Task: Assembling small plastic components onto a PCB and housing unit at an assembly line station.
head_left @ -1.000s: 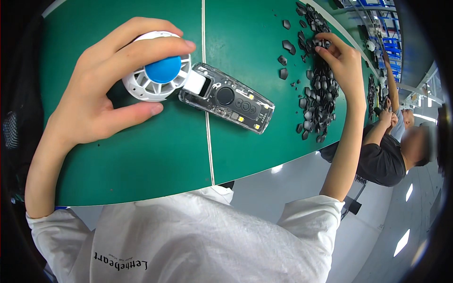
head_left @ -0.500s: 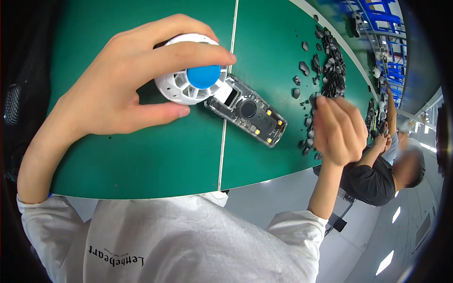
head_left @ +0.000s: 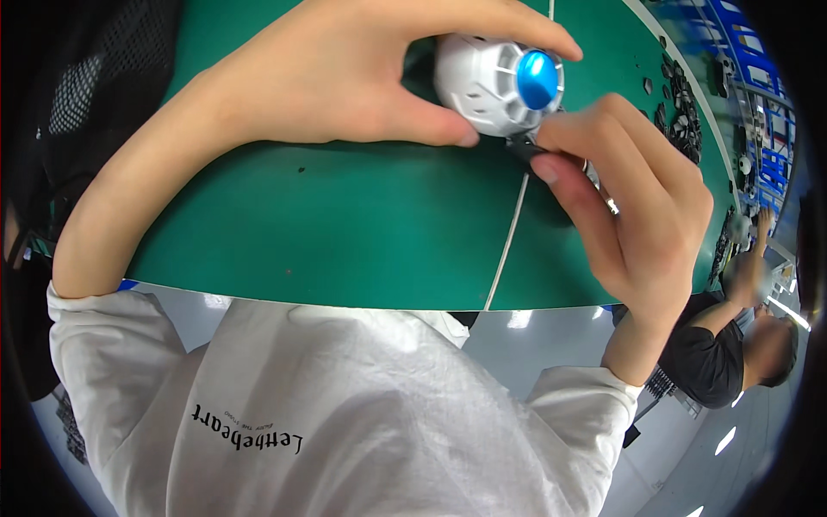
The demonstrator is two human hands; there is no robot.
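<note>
A white round device head with a shiny blue dome on its face is tilted toward the right. My left hand wraps round it, thumb along its lower side and fingers over the top. Between thumb and forefinger, my right hand pinches a small black plastic piece at the head's lower rim. The device's clear handle is mostly hidden behind my right hand; only a glossy edge of it shows.
A green table with a pale seam line lies under my hands. Many loose black pieces are heaped at the far right. Past the table's right end, a person in a dark shirt works. Blue racks stand beyond.
My right hand has come left from the heap with the black piece to the device head. My left hand has tipped the head, turning its blue dome rightward. The view has shifted.
</note>
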